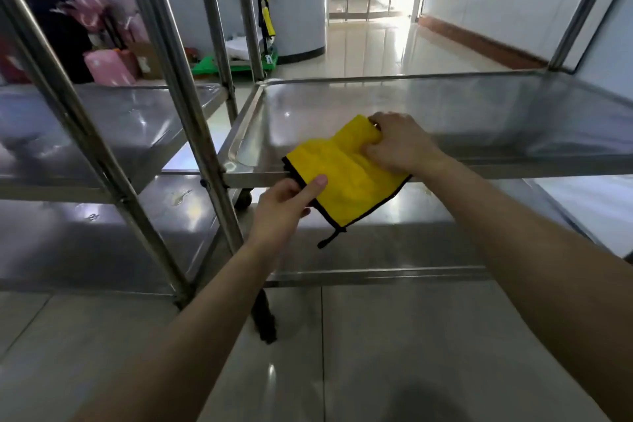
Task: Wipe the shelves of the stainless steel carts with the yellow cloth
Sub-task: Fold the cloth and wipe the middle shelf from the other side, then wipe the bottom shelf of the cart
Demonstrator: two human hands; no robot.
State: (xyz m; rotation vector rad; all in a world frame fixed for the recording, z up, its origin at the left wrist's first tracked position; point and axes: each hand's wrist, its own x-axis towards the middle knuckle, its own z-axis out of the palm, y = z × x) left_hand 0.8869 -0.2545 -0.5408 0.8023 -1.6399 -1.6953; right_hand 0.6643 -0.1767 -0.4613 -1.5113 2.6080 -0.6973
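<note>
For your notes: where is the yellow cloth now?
Head view, centre: the yellow cloth lies over the right cart's middle shelf front edge, gripped by left hand and right hand.

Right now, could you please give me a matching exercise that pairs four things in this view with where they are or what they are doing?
Column one:
1. left hand
2. right hand
3. yellow cloth
4. pink bag

Column two:
A. draped over the front edge of the steel shelf
B. pinches the cloth's black-trimmed near edge
C. sits in the far left background
D. grips the cloth's bunched far end

Pairs: 1-B, 2-D, 3-A, 4-C
</note>
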